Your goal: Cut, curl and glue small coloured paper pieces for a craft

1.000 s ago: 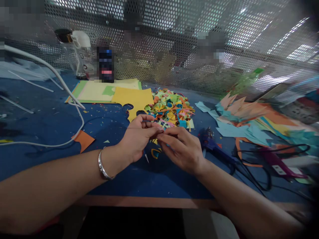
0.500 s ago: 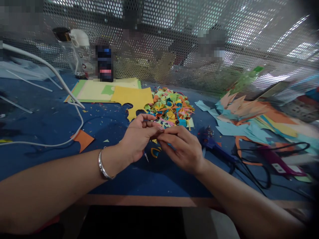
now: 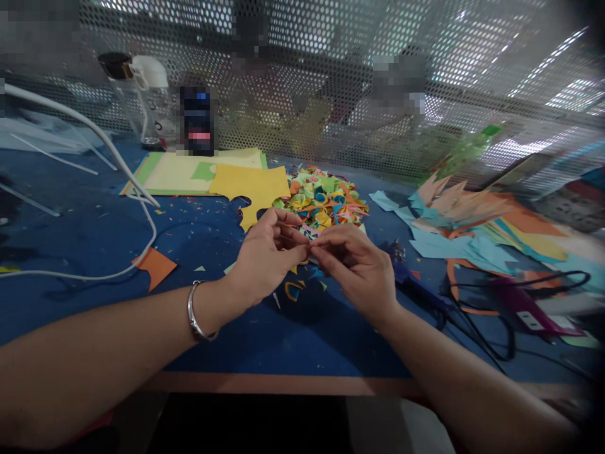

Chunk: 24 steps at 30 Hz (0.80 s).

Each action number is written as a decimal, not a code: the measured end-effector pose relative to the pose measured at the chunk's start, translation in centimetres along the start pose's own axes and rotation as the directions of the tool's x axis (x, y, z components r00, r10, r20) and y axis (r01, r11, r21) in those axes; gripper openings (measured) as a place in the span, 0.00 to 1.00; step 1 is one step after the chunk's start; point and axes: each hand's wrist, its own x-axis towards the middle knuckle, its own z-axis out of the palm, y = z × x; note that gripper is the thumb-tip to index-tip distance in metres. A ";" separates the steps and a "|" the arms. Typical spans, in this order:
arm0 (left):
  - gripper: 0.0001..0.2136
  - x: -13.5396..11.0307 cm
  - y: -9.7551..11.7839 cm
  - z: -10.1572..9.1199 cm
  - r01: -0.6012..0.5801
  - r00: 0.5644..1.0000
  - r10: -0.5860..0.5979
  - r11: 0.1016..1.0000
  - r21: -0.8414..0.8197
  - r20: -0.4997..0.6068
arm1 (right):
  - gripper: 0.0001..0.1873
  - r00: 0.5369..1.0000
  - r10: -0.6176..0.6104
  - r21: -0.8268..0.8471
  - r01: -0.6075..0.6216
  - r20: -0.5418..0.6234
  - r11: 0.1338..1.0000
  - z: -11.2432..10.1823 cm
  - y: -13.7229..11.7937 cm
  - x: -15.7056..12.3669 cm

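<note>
My left hand (image 3: 269, 261) and my right hand (image 3: 359, 268) meet fingertip to fingertip above the blue table (image 3: 302, 347). Both are closed in a pinch, and whatever lies between the fingertips is too small and too hidden to name. Just behind them rises a heap of colourful cut paper scraps (image 3: 326, 198). A yellow sheet with rounded cut-outs (image 3: 253, 183) lies beyond my left hand. Below the fingers, a small curled yellow and blue paper piece (image 3: 293, 291) rests on the table, with a thin pointed white-tipped thing (image 3: 276, 300) near it.
A blue glue gun (image 3: 420, 287) with a black cable lies right of my right hand, near a purple power strip (image 3: 534, 306). Blue and orange paper (image 3: 472, 221) piles up at right. At left are a white cable (image 3: 154, 233), an orange scrap (image 3: 158, 266) and bottles (image 3: 151, 101).
My right hand has shifted slightly right and its fingers have changed position. My left hand's fingers have moved a little too. The fingertips still meet.
</note>
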 end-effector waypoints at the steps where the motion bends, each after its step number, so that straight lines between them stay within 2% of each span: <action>1: 0.18 0.0 -0.1 -0.1 -0.016 1.000 0.016 1.000 0.010 0.019 | 0.02 1.000 0.020 0.018 -0.021 0.010 1.000 0.0 0.0 0.0; 9: 0.19 -0.1 -0.2 -0.4 -0.146 0.986 0.135 0.981 0.128 0.094 | 0.05 0.982 0.177 0.174 -0.185 0.063 0.967 0.0 -0.1 0.2; 14: 0.18 -0.3 0.1 -0.3 -0.189 0.977 0.177 0.976 0.105 0.118 | 0.10 0.940 0.314 0.358 -0.340 0.132 0.869 0.0 0.4 0.1; 17: 0.18 -0.4 0.3 -0.2 -0.199 0.975 0.186 0.975 0.097 0.121 | 0.12 0.928 0.336 0.429 -0.373 0.163 0.823 0.1 0.8 0.0; 24: 0.17 -0.4 0.0 -0.4 -0.296 0.947 0.269 0.944 0.147 0.177 | 0.15 0.912 0.363 0.484 -0.409 0.191 0.774 0.1 0.8 0.2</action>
